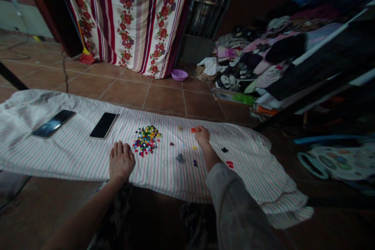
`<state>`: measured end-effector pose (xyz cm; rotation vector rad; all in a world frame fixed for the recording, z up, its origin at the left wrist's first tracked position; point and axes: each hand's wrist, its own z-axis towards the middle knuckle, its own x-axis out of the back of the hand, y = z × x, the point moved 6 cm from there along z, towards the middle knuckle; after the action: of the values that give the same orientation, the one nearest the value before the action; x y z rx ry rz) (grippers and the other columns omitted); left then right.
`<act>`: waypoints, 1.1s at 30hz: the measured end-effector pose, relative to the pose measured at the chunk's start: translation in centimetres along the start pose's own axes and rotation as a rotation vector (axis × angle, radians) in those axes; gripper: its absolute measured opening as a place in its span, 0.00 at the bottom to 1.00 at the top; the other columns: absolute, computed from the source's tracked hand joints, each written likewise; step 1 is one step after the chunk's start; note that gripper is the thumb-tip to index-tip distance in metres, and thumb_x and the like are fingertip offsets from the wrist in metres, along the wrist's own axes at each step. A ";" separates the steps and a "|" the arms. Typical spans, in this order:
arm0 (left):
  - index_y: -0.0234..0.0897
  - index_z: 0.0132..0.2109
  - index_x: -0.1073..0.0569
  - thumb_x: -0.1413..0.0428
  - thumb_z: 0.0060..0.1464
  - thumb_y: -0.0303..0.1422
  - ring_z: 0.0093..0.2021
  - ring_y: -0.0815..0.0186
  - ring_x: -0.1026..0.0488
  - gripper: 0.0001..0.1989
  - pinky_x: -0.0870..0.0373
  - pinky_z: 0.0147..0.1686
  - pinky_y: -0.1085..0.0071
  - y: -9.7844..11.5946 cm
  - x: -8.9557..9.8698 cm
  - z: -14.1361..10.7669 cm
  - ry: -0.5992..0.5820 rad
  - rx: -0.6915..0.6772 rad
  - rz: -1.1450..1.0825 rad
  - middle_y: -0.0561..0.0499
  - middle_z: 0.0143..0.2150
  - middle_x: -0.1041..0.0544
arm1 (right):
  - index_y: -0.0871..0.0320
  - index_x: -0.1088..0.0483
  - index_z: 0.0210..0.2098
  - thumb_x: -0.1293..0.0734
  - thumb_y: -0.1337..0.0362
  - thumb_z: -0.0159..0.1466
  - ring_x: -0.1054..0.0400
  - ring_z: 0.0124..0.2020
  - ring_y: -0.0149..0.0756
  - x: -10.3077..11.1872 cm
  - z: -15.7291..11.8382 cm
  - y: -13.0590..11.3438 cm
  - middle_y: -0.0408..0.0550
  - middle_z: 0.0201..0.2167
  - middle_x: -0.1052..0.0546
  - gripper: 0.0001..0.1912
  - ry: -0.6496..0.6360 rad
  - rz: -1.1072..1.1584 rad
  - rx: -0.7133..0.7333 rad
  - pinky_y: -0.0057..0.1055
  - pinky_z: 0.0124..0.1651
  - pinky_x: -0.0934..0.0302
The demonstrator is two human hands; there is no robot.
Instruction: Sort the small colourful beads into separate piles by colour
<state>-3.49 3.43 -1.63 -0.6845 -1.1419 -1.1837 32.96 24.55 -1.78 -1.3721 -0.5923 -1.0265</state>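
Note:
My left hand (pixel 121 159) lies flat on the striped cloth (pixel 164 181) near its front edge, fingers stretched out, holding nothing. Just beyond it is a mixed pile of small coloured beads (pixel 146 140). My right hand (pixel 202 136) has its fingers pinched together at a little group of orange beads (pixel 193 129); whatever is between the fingertips is hidden. Small single-colour groups lie around it: beige beads (pixel 179 128), grey beads (pixel 180 158), purple beads (pixel 195 163), yellow beads (pixel 194 147), black beads (pixel 224 150) and red beads (pixel 230 164).
Two phones, a dark phone (pixel 54 123) and another phone (pixel 104 125), lie on the cloth to the left. Beyond the table are a floral curtain (pixel 131 19), a purple basin (pixel 179 75) and heaped clothes (pixel 258 52). A dark metal bar (pixel 281 115) slants at the right.

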 end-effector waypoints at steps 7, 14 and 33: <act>0.27 0.52 0.30 0.57 0.58 0.35 0.64 0.46 0.42 0.21 0.45 0.59 0.52 -0.1 -0.4 -0.1 0.012 -0.009 0.016 0.30 0.60 0.34 | 0.58 0.26 0.42 0.42 0.63 0.62 0.29 0.41 0.36 0.2 -1.6 -4.5 0.50 0.39 0.22 0.15 0.028 0.112 0.096 0.30 0.46 0.39; 0.28 0.52 0.31 0.57 0.58 0.34 0.64 0.47 0.42 0.21 0.45 0.59 0.51 -0.2 -0.6 -0.1 0.019 -0.012 0.024 0.31 0.59 0.34 | 0.57 0.25 0.39 0.40 0.67 0.60 0.30 0.35 0.32 -3.4 -6.8 -11.8 0.45 0.35 0.22 0.13 -0.247 0.260 0.371 0.25 0.40 0.39; 0.25 0.52 0.32 0.58 0.58 0.34 0.65 0.46 0.44 0.21 0.47 0.60 0.52 -0.1 -0.1 -0.1 0.015 -0.002 -0.026 0.29 0.60 0.35 | 0.56 0.30 0.43 0.42 0.71 0.65 0.34 0.40 0.35 -7.0 -13.4 -15.6 0.50 0.39 0.28 0.12 -0.424 -0.155 0.473 0.27 0.43 0.43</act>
<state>-3.59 3.33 -1.73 -0.6634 -1.1402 -1.2104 13.45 14.97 -1.94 -1.1302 -1.1904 -0.6522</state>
